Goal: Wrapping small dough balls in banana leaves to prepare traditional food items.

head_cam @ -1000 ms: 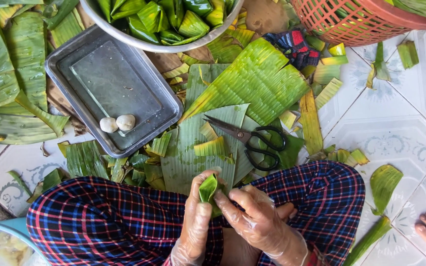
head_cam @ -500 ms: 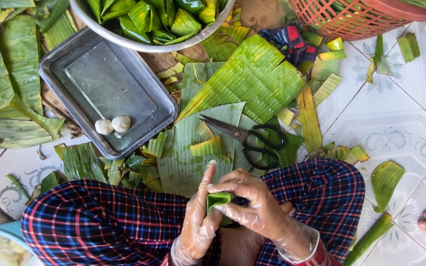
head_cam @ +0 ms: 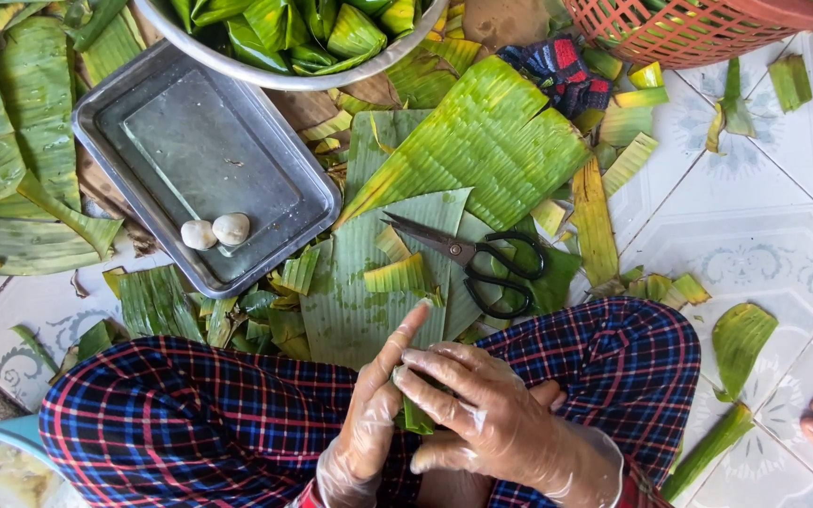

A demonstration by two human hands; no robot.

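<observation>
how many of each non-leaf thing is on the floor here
dough balls: 2
tray: 1
scissors: 1
bowl: 1
basket: 1
cloth: 1
total: 7

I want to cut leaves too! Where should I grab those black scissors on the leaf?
Take the scissors by the black finger loops, coming from the right side near the plaid knee. The loops lie that way, while the slightly open blades point up-left toward the metal tray.
</observation>
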